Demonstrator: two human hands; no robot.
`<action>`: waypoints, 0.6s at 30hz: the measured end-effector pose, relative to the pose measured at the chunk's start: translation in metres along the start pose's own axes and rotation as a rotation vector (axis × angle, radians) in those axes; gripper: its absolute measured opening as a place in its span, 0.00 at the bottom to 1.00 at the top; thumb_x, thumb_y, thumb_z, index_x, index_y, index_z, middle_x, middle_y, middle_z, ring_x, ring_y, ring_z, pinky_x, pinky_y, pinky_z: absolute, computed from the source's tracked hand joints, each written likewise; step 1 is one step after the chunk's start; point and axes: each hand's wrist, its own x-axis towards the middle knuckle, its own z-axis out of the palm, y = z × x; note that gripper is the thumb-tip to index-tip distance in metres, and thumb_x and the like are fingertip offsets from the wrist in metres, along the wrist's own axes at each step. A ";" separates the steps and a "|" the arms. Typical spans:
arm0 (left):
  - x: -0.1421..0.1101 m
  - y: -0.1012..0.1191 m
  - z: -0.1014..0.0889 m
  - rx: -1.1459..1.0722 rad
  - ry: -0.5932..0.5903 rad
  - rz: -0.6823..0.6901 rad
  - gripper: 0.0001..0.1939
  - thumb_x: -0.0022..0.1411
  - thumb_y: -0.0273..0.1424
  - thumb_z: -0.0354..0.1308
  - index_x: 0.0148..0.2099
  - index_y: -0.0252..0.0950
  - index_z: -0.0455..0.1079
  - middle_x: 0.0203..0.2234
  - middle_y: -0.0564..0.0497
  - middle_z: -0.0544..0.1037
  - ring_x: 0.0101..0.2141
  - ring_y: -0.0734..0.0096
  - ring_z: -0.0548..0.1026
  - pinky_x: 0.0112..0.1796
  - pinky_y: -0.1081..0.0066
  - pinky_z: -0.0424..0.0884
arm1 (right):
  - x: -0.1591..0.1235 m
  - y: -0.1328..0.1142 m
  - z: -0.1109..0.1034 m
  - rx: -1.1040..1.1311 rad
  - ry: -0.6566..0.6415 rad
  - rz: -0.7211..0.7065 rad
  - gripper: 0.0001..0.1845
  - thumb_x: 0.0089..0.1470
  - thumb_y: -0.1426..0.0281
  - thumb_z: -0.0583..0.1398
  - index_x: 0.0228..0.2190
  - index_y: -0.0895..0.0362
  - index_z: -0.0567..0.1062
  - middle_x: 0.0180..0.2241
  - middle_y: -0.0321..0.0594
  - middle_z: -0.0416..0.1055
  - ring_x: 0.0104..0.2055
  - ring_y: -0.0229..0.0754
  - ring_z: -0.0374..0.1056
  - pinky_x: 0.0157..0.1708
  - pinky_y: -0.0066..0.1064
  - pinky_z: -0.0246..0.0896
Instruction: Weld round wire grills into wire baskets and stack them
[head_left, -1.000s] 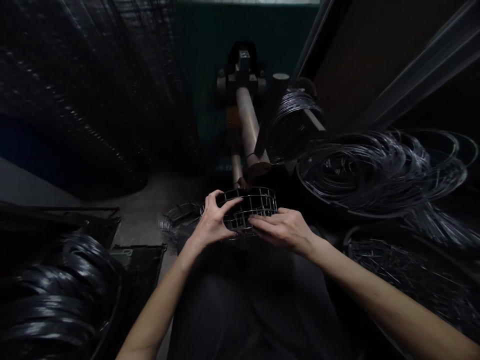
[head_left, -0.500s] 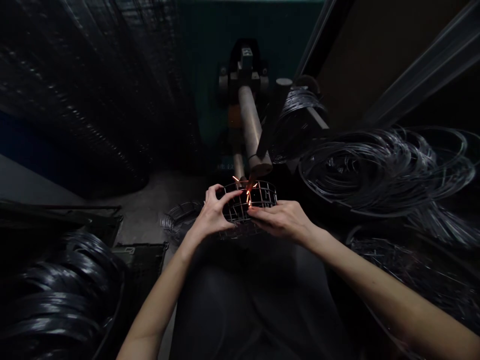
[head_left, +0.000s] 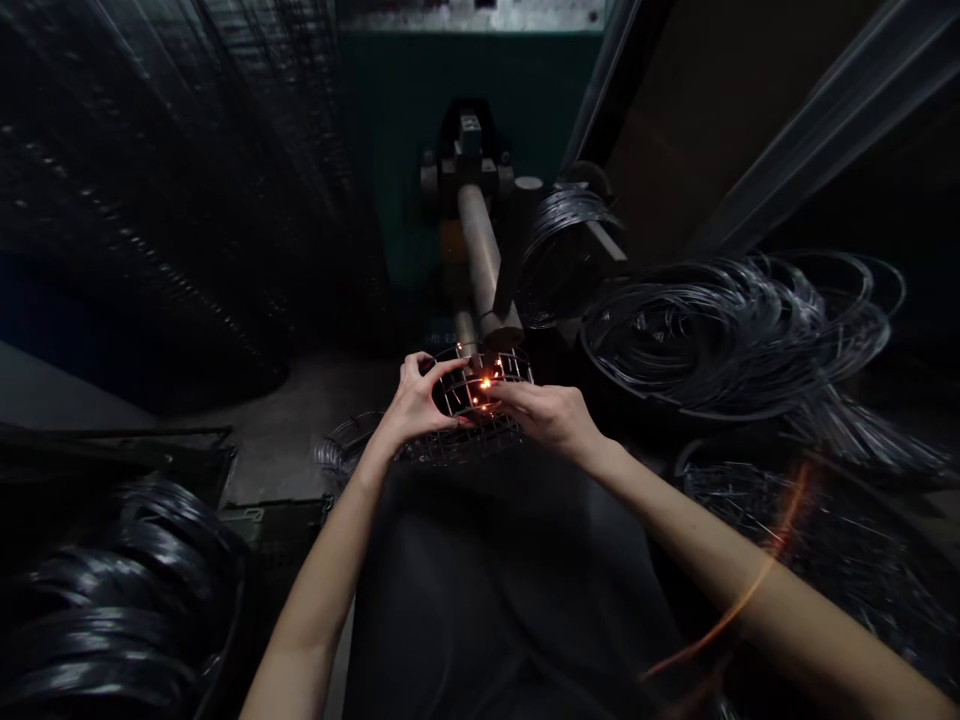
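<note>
A round wire basket frame [head_left: 517, 366] sits under the tip of a welding machine's upper arm [head_left: 481, 245]. My left hand [head_left: 417, 400] grips its left side, thumb low and fingers over the upper ring. My right hand [head_left: 551, 412] is closed at its near right side, fingertips pinched by the glowing weld spot; a small wire piece there is too hidden to make out. Orange sparks [head_left: 486, 383] burst between my hands. The machine's thinner lower arm [head_left: 465, 326] reaches down to the frame's far side.
Coiled wire rings [head_left: 720, 330] lie heaped on the right, above a bin of short wire pieces [head_left: 750, 490]. Shiny wire coils [head_left: 105, 610] fill the lower left. Another wire frame [head_left: 349, 440] rests left of my hands. A spark streak [head_left: 757, 580] crosses my right forearm.
Sparks appeared half a second ago and now fly wider, one streaking toward the lower right. The frame and both hands have risen slightly, closer to the machine's arm tip. The view has shifted a little.
</note>
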 end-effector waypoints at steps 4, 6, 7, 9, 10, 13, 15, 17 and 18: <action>0.002 -0.001 0.000 0.011 0.010 -0.015 0.46 0.35 0.44 0.74 0.58 0.46 0.64 0.49 0.47 0.53 0.53 0.54 0.59 0.56 0.52 0.61 | -0.002 0.000 0.001 0.055 0.080 0.121 0.12 0.61 0.63 0.56 0.37 0.54 0.78 0.41 0.40 0.75 0.33 0.35 0.71 0.28 0.23 0.61; 0.007 -0.003 -0.001 0.010 0.017 -0.040 0.47 0.34 0.43 0.74 0.58 0.47 0.64 0.49 0.47 0.52 0.54 0.53 0.59 0.56 0.52 0.62 | 0.003 0.004 0.002 0.061 0.101 0.159 0.11 0.59 0.63 0.58 0.36 0.54 0.78 0.38 0.40 0.74 0.31 0.35 0.70 0.27 0.24 0.60; 0.011 -0.004 -0.002 0.011 0.016 -0.049 0.47 0.34 0.42 0.74 0.58 0.47 0.64 0.49 0.48 0.52 0.54 0.53 0.59 0.56 0.51 0.62 | 0.006 0.006 0.003 0.070 0.108 0.170 0.10 0.59 0.63 0.58 0.36 0.53 0.78 0.37 0.39 0.73 0.31 0.36 0.69 0.27 0.25 0.59; 0.019 -0.009 -0.004 0.016 0.011 -0.056 0.46 0.34 0.40 0.75 0.58 0.48 0.64 0.49 0.48 0.52 0.54 0.52 0.58 0.56 0.50 0.62 | 0.015 0.010 0.007 0.089 0.120 0.186 0.09 0.58 0.63 0.59 0.35 0.53 0.78 0.36 0.39 0.73 0.31 0.37 0.69 0.27 0.25 0.59; 0.023 -0.012 -0.005 0.019 0.008 -0.052 0.46 0.34 0.40 0.75 0.58 0.47 0.64 0.49 0.48 0.52 0.54 0.51 0.58 0.56 0.50 0.62 | 0.019 0.012 0.009 0.096 0.120 0.194 0.09 0.58 0.62 0.59 0.35 0.53 0.77 0.36 0.39 0.73 0.32 0.37 0.69 0.27 0.26 0.59; 0.033 -0.017 -0.005 0.018 -0.002 -0.037 0.45 0.35 0.40 0.74 0.57 0.46 0.64 0.49 0.47 0.53 0.55 0.51 0.58 0.57 0.49 0.60 | 0.028 0.014 0.009 0.123 0.107 0.216 0.09 0.56 0.63 0.60 0.36 0.52 0.77 0.38 0.39 0.72 0.33 0.38 0.69 0.30 0.26 0.61; 0.035 -0.018 -0.004 0.018 0.000 -0.033 0.44 0.36 0.42 0.73 0.57 0.45 0.65 0.49 0.47 0.53 0.55 0.50 0.58 0.58 0.50 0.59 | 0.027 0.016 0.002 0.154 0.106 0.231 0.09 0.56 0.63 0.60 0.38 0.53 0.77 0.39 0.40 0.72 0.35 0.38 0.69 0.32 0.27 0.62; 0.032 -0.018 -0.005 0.024 -0.001 -0.036 0.46 0.36 0.44 0.73 0.58 0.45 0.63 0.51 0.46 0.53 0.57 0.48 0.57 0.59 0.49 0.57 | 0.012 0.021 -0.014 0.191 0.110 0.241 0.12 0.57 0.62 0.59 0.40 0.53 0.76 0.40 0.41 0.71 0.35 0.39 0.69 0.33 0.29 0.63; 0.028 -0.018 -0.007 0.022 -0.009 -0.038 0.49 0.35 0.46 0.73 0.60 0.45 0.61 0.53 0.46 0.53 0.58 0.46 0.55 0.59 0.47 0.56 | -0.003 0.025 -0.025 0.203 0.111 0.252 0.13 0.58 0.62 0.58 0.41 0.53 0.76 0.41 0.42 0.71 0.36 0.41 0.70 0.35 0.30 0.64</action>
